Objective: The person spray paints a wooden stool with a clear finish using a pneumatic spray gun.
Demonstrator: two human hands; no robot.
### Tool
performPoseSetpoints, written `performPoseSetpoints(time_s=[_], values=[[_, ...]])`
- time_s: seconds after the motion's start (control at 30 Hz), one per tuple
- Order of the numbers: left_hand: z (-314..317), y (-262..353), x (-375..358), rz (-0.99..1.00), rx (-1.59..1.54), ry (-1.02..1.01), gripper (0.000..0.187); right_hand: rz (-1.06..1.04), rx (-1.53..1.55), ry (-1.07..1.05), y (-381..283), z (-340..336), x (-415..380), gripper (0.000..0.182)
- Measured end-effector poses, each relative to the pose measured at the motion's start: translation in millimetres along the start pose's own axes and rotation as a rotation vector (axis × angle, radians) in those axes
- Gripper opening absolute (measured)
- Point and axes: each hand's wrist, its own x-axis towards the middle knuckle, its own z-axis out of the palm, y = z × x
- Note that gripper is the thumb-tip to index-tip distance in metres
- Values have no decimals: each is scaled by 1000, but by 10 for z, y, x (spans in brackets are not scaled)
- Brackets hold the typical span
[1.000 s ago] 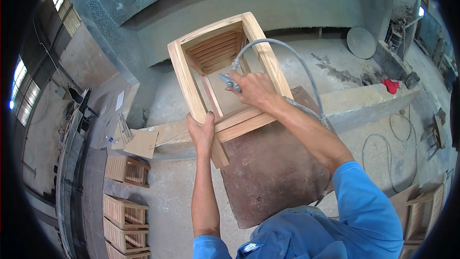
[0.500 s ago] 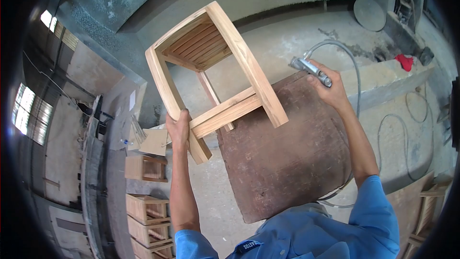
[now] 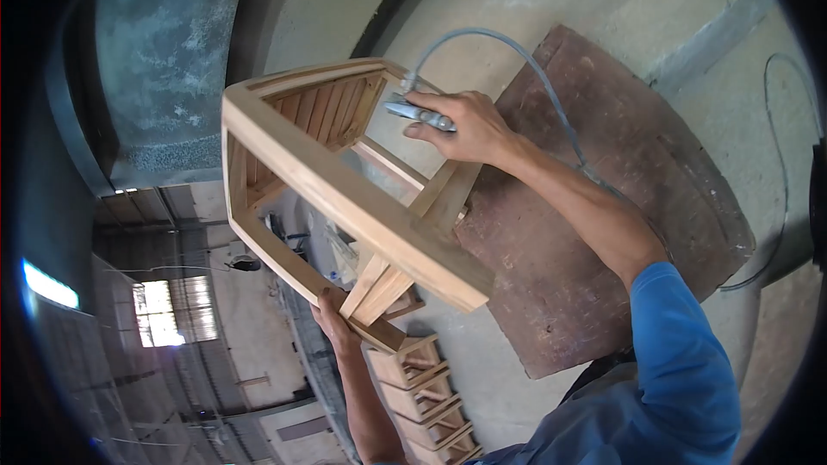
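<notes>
My left hand (image 3: 334,320) grips a lower leg of a pale wooden frame (image 3: 345,198) with a slatted panel at its far end. The frame is held up, tilted, left of a brown board (image 3: 603,207). In my right hand (image 3: 465,125) is a metal air tool (image 3: 419,114), pointed at the inside of the frame near its far corner. A grey hose (image 3: 525,56) is joined to the tool and runs back past my forearm over the board.
Several wooden frames (image 3: 422,396) are stacked on the floor at the lower middle. A thin cable (image 3: 782,155) lies on the right. Behind, a large curved blue-grey surface (image 3: 164,52) rises at the upper left, and a bright window (image 3: 172,310) shows at the left.
The view has turned. The wooden frame is tilted over, one side rail now nearer the camera. My right hand has brought the tool from beside the frame to its far end.
</notes>
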Motion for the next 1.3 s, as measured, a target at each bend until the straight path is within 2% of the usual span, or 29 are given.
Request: performPoseSetpoints(time_s=[0.07, 0.2, 0.27, 0.33, 0.43, 0.53, 0.57, 0.63, 0.73, 0.87, 0.9, 0.97, 1.07, 1.2, 1.3], values=[[-10, -55, -30, -10, -50, 23, 43, -19, -18, 52, 79, 68, 46, 48], [32, -15, -65, -51, -90, -26, 42, 66, 7, -46, 131, 115, 132, 48], [78, 30, -67, -68, -74, 5, 42, 171, 85, -223, 112, 113, 147, 49], [85, -10, -46, -74, -59, 9, 45, 128, 99, -206, 187, 165, 93, 51], [103, -13, 12, -91, -56, -6, 53, 173, 157, -353, 153, 141, 67, 55], [33, -108, 119, -75, -104, -95, 60, 115, 156, -273, 250, 190, 63, 55], [7, -140, 145, -75, -99, -99, 60, 119, 157, -268, 288, 187, 67, 55], [20, -145, 182, -96, -118, -87, 63, 133, 175, -130, 372, 151, 122, 51], [126, -73, 150, -93, -207, -51, 58, 124, 79, -82, 451, 33, 169, 52], [34, -150, 218, -113, -203, -70, 62, 91, 40, 49, 546, 68, 170, 47], [8, -181, 237, -101, -198, -72, 62, 95, 42, 51, 563, 79, 165, 47], [8, -180, 246, -91, -188, -72, 62, 202, 25, -149, 537, 59, 174, 52], [-1, -246, 259, -105, -225, -72, 64, 252, 90, -262, 554, 82, 155, 51], [11, -257, 285, -128, -257, -91, 68, 243, 116, -330, 619, 173, 138, 52], [91, -225, 241, -119, -243, -96, 71, 188, 130, -263, 714, 187, 135, 52]])
